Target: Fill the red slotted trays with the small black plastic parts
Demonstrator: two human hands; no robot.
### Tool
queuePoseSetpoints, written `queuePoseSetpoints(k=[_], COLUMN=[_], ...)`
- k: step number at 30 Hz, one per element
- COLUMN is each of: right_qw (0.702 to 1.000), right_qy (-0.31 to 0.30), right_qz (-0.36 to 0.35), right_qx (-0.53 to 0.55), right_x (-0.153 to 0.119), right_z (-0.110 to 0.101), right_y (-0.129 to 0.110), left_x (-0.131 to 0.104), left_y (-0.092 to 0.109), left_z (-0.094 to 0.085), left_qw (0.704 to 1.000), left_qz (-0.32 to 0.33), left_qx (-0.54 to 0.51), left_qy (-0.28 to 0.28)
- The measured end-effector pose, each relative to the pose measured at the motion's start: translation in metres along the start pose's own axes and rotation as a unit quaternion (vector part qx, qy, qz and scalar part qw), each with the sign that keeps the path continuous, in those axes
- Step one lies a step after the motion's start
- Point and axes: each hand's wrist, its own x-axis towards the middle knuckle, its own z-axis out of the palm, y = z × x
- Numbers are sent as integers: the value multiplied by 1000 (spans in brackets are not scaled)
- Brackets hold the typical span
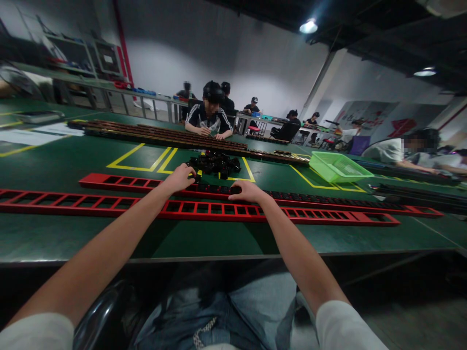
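My left hand point(179, 178) is closed at the fingertips on a small black part point(196, 179), just over the back red slotted frame point(109, 182). My right hand point(250, 191) has its thumb and fingers around another black part point(235, 190) at the same frame. To the right of my hands, black pieces point(321, 199) sit in a row along that frame. A heap of glossy black parts point(215, 164) lies just beyond my hands. Nearer to me, a second red slotted frame point(134, 205) runs under my forearms, its slots showing the green table through them.
A light green plastic basket point(337, 167) stands at the back right. Long dark strips point(164, 136) lie across the green table point(204, 242), which has yellow tape markings. A person point(209, 114) sits opposite; another person point(401, 148) leans in at the right.
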Motion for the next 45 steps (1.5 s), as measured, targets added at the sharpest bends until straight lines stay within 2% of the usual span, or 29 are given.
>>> queuePoseSetpoints(k=[7,12,15,19,21,25,28,34,39,45], right_qw=[1000,1000,1000,1000,1000,1000,1000,1000,1000,1000], right_qy=[3,0,0,1,1,1,-1,2,1,1], right_qz=[-8,-7,-5,-6,-7,-10,-11,-8,-7,-11], right_qx=[-6,-8,-7,-8,-10,-8,-5,-4,-10,-12], right_x=[-1,0,-1,-1,-1,-1,-1,0,0,0], right_z=[0,0,-1,-1,-1,-1,-1,0,0,-1], right_y=[0,0,-1,-1,-1,-1,-1,0,0,-1], left_x=[-3,-2,-1,2,3,1,-3,-3,-2,-6], left_y=[9,10,10,8,6,5,8,9,9,12], left_z=[-2,2,2,1,0,0,0,0,0,-3], left_qw=[995,995,996,997,996,995,994,997,996,992], left_qz=[-15,9,-14,-76,-79,-39,-39,-4,-16,-58], left_qx=[-68,-23,-5,-21,-44,-77,-86,-9,11,-48], left_qy=[-72,-101,-93,-17,3,-43,-63,-82,-88,-97])
